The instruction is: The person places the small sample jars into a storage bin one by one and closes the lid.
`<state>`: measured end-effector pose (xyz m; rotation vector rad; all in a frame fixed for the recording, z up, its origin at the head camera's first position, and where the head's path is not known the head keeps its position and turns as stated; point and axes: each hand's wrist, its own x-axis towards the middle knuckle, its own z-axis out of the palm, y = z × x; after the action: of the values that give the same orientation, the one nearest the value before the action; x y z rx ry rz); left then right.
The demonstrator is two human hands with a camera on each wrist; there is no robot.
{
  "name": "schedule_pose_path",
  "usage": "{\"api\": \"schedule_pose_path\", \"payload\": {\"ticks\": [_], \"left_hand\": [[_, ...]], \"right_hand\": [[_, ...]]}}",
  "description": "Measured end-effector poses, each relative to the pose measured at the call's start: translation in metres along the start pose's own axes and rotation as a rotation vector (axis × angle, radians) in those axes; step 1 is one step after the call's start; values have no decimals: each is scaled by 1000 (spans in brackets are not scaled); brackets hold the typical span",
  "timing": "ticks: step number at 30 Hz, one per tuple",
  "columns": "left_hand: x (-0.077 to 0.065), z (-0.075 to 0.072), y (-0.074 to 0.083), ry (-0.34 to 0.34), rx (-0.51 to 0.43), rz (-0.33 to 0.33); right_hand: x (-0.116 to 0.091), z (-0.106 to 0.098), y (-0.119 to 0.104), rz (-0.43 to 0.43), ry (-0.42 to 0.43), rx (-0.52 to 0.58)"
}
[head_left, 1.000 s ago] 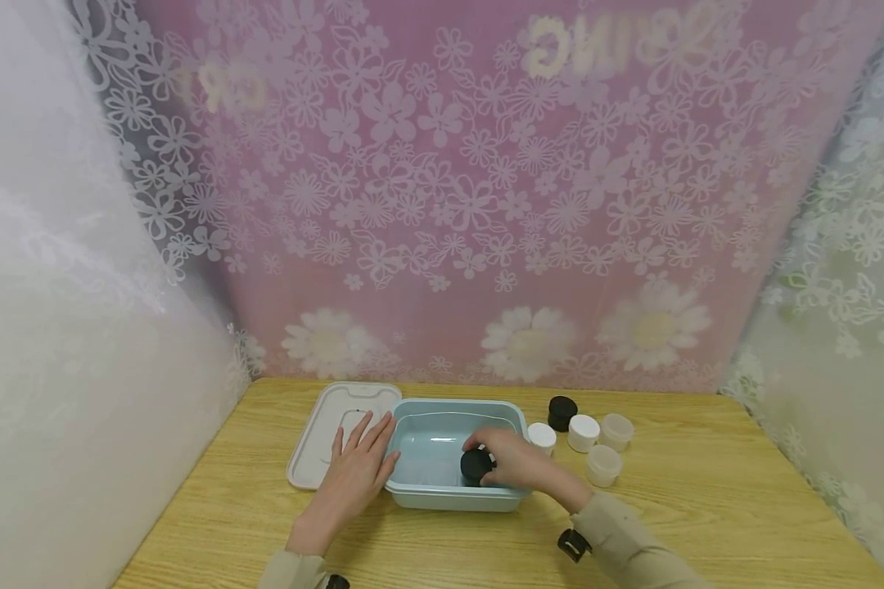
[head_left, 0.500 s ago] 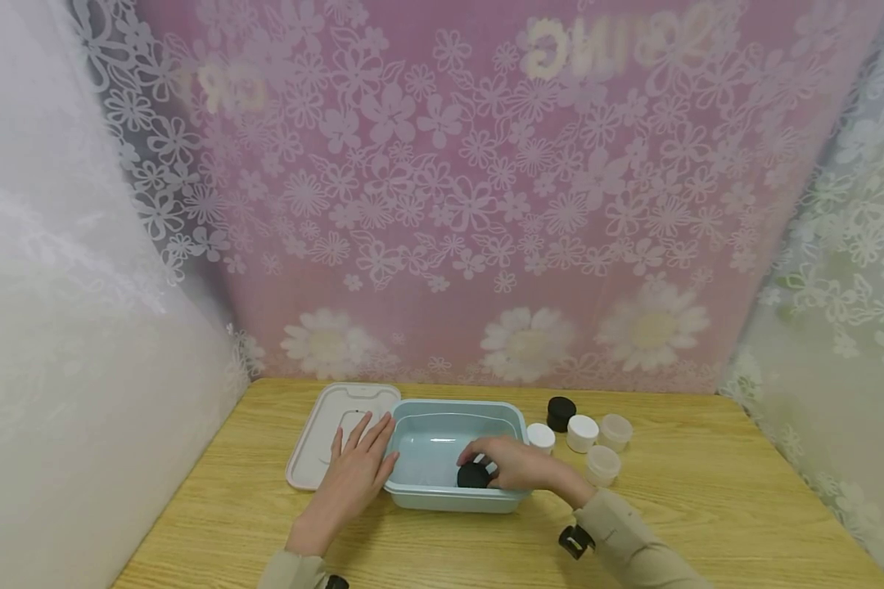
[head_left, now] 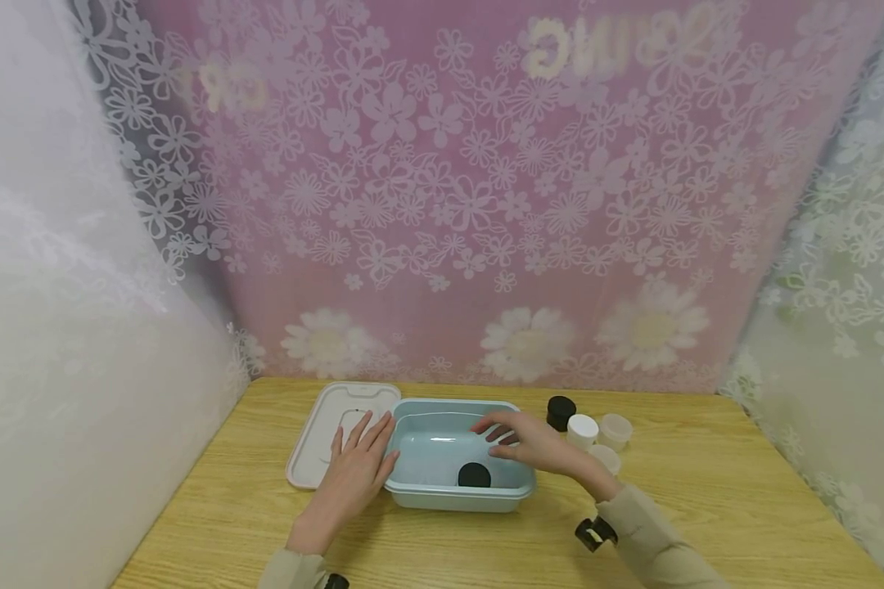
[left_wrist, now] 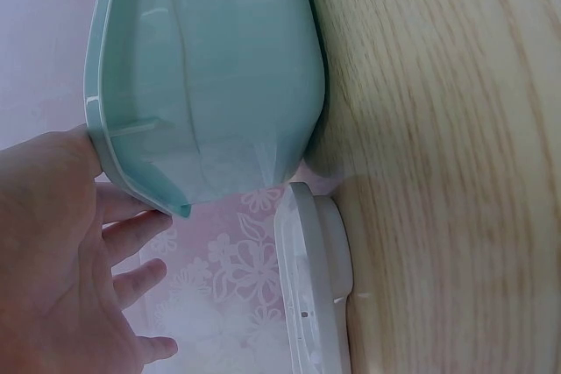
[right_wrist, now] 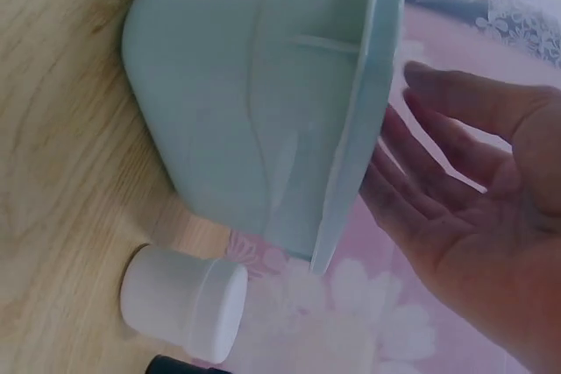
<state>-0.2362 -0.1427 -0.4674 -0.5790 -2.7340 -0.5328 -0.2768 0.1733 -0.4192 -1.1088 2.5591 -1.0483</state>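
A light blue plastic tub stands on the table. Inside it, near the front wall, sits a round black-lidded jar. My left hand rests with spread, straight fingers against the tub's left rim; in the left wrist view the thumb and fingertips touch that rim. Above the tub's right side hovers my right hand, holding nothing, its fingers loosely bent and apart. In the right wrist view, a white jar stands beside the tub; the right hand hides it in the head view.
To the tub's left lies a flat white lid. On the right stand another black jar, a white jar and two translucent jars, one behind the other. A patterned curtain hangs behind the table.
My right hand lowered the black jar onto the tub's floor, let go of it, then rose and moved right. The left hand stays where it was.
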Motion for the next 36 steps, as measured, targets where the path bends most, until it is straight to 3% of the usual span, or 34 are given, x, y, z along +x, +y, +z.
{"api": "schedule_pose_path", "payload": {"ticks": [8,17,23,29,36], "left_hand": [[0,0,0,-8,3,-3],[0,0,0,-3,-1,-6],[1,1,0,5,-3,6],[1,1,0,5,0,6],[0,0,0,-2,-1,-1]], "right_hand": [[-20,-6,9,13,267,29],[-44,-11,28,75,494,137],[-66,-18,35,100,572,141],[-90,-23,41,180,642,114],[-114,-28,52,275,667,61]]}}
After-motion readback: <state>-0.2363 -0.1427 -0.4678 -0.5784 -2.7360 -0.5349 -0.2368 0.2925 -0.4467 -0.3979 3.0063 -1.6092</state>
